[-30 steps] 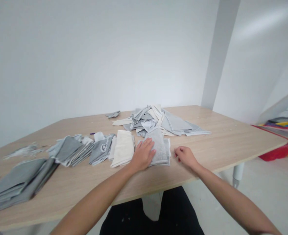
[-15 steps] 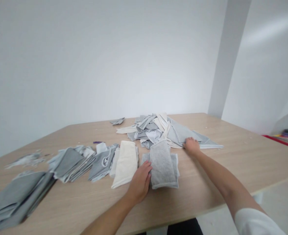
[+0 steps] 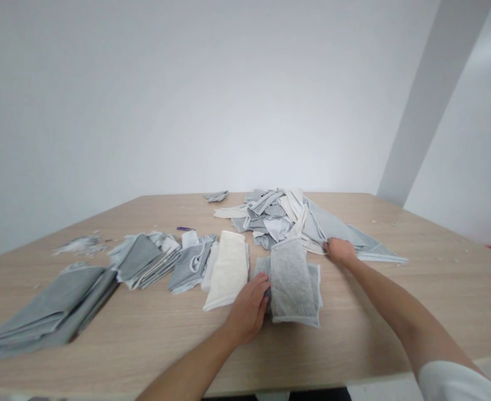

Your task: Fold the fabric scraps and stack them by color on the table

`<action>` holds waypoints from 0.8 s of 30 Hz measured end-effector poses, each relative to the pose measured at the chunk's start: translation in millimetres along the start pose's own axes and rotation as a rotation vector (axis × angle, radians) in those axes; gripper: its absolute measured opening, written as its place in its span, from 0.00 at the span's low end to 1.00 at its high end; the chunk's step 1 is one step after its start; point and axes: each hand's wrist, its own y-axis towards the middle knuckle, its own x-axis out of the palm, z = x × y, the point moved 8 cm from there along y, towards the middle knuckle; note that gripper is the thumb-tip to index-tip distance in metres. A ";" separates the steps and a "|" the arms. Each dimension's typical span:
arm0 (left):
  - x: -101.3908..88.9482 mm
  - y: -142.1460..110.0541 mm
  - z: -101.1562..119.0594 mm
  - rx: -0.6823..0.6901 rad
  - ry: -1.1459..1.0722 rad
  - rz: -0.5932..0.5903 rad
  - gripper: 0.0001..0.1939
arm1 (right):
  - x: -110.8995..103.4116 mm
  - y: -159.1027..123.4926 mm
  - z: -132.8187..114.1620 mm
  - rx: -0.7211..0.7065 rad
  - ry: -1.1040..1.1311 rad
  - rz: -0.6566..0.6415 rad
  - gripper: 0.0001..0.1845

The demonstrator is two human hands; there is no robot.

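Note:
My left hand [image 3: 249, 309] is curled against the left side of a small stack of folded grey cloths [image 3: 292, 284], its fingers gripping the edge. The topmost cloth lies across the others and has pale stitched edges. Farther off to the right, my right hand [image 3: 339, 252] pinches the near edge of a large grey fabric piece [image 3: 333, 223]. That piece slopes down from a heap of grey and cream fabric scraps [image 3: 273, 214]. Just left of my left hand lies a folded cream cloth [image 3: 229, 268].
Along the left lie a grey cloth pile with white trim [image 3: 193, 264], a fanned stack of folded cloths [image 3: 145, 260] and larger folded grey fabric [image 3: 49, 312]. White lint [image 3: 81, 245], a purple pen [image 3: 186, 228] and a lone grey scrap [image 3: 216, 196] lie farther back.
The view has swung left, so everything sits farther right in the picture. My right hand stays at the large fabric's edge, its fingers now more closed. My left hand remains at the grey stack.

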 end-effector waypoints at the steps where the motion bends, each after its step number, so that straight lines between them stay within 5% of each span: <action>1: -0.3 -0.3 -0.4 -0.004 0.006 -0.010 0.18 | -1.5 1.7 1.1 0.011 0.005 -0.010 0.25; 8: -1.3 1.9 -1.1 -0.012 0.016 -0.011 0.17 | -32.6 7.0 27.0 0.121 0.065 0.024 0.30; 13: -1.4 1.3 -2.0 -0.007 0.000 -0.002 0.18 | -84.5 1.5 50.4 0.258 0.136 0.235 0.30; 20: -3.6 0.2 -3.9 0.001 0.009 0.029 0.20 | -213.4 -31.0 69.7 0.343 0.213 0.709 0.28; 21: -4.3 0.0 -4.2 0.001 0.009 0.034 0.20 | -242.4 -46.4 73.6 0.319 0.300 0.907 0.25; 23: -6.4 -0.3 -5.7 -0.002 0.008 0.053 0.20 | -288.6 -71.4 78.6 0.309 0.329 1.054 0.24; 24: -7.8 -0.3 -6.9 -0.006 0.010 0.067 0.19 | -312.9 -94.9 79.9 0.279 0.388 1.235 0.24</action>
